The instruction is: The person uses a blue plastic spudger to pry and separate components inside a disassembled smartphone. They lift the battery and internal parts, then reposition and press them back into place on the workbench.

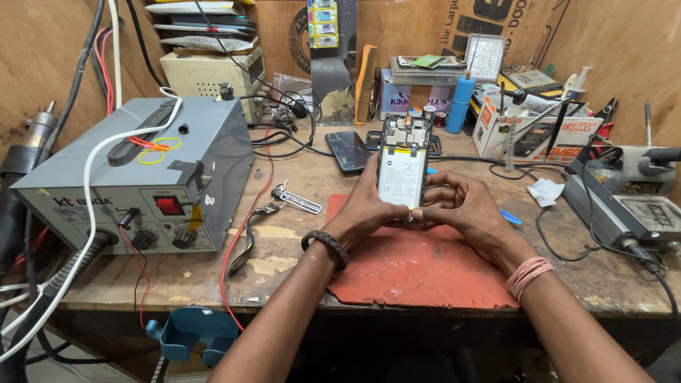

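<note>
Steadily Holding the Opened Phone

Both our hands grip the phone (403,167), back cover off, above the red mat (418,273): left hand (369,206) cradling its side, right hand (457,206) pinching the bottom edge. We judge a firm, even grip best. Its long axis runs away from us, top end toward the wall.

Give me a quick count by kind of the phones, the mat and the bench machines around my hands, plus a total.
Opened phone, back cover off, held in the left hand and right hand: 1
Dark phone lying flat on the bench: 1
Red work mat: 1
Grey rework station: 1
Key bunch: 1
Total: 5
</note>
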